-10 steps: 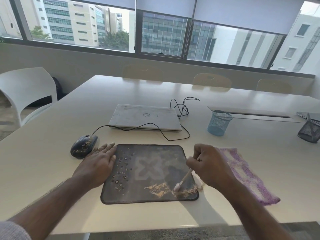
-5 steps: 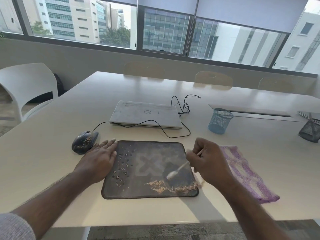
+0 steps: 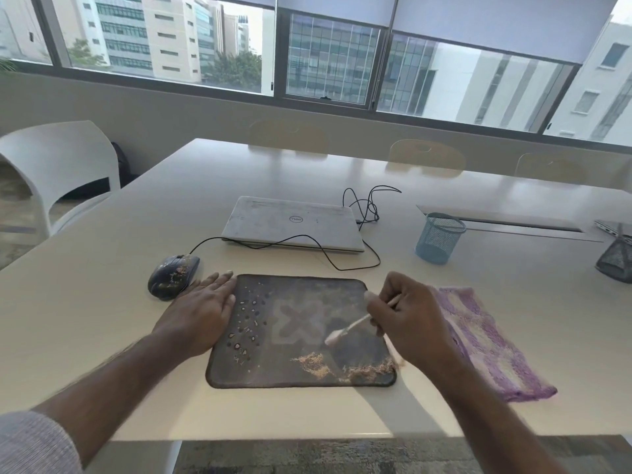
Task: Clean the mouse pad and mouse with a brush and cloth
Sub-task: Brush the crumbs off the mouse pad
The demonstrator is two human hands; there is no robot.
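A dark mouse pad [image 3: 301,295] with a pale X mark lies near the table's front edge. Tan dust sits along its near right part and small dark crumbs dot its left side. My right hand [image 3: 407,319] grips a small pale brush [image 3: 345,330], bristles over the pad's right half, above the dust. My left hand [image 3: 201,313] lies flat with straight fingers on the pad's left edge. A black wired mouse [image 3: 172,275], speckled with tan dust, sits left of the pad. A purple striped cloth [image 3: 485,340] lies right of the pad, partly under my right hand.
A shut silver laptop [image 3: 290,222] lies behind the pad, the mouse cable [image 3: 342,265] looping in front of it. A blue mesh cup [image 3: 437,237] stands to the right, a dark mesh holder [image 3: 615,261] at the far right edge. A white chair [image 3: 58,165] stands at left.
The brush has lifted from the dust at the pad's near right corner and moved up toward the middle right. The left hand stays put.
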